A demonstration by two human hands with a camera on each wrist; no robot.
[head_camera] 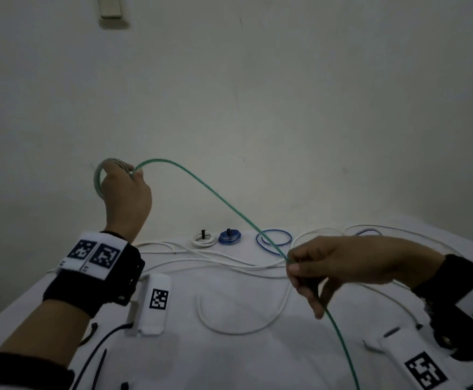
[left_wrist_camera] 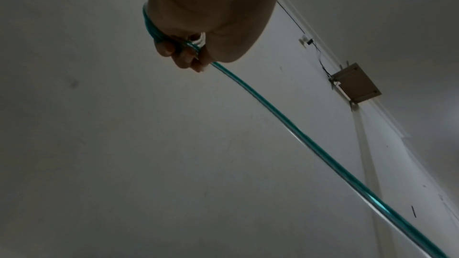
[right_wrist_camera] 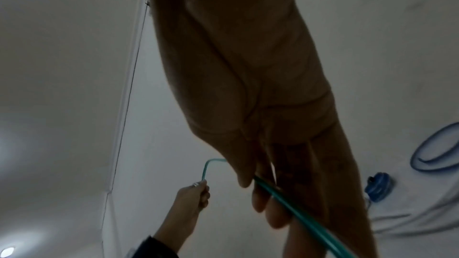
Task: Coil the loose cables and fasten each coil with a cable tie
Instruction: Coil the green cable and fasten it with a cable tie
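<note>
My left hand [head_camera: 123, 190] is raised above the table and grips a small coil of green cable [head_camera: 100, 178] in its curled fingers [left_wrist_camera: 183, 54]. From that coil the green cable [head_camera: 215, 194] arcs down to the right to my right hand [head_camera: 314, 266], which pinches it between thumb and fingers [right_wrist_camera: 263, 201] over the table. Below the right hand the cable [head_camera: 342, 342] runs on toward the frame's bottom edge. Black cable ties [head_camera: 100, 364] lie at the lower left.
On the white table [head_camera: 243, 361] lie loose white cables [head_camera: 229, 327]. At the far edge sit a tied white coil [head_camera: 204, 240], a tied blue coil [head_camera: 229, 237] and a loose blue coil [head_camera: 274, 240]. A white wall stands just behind.
</note>
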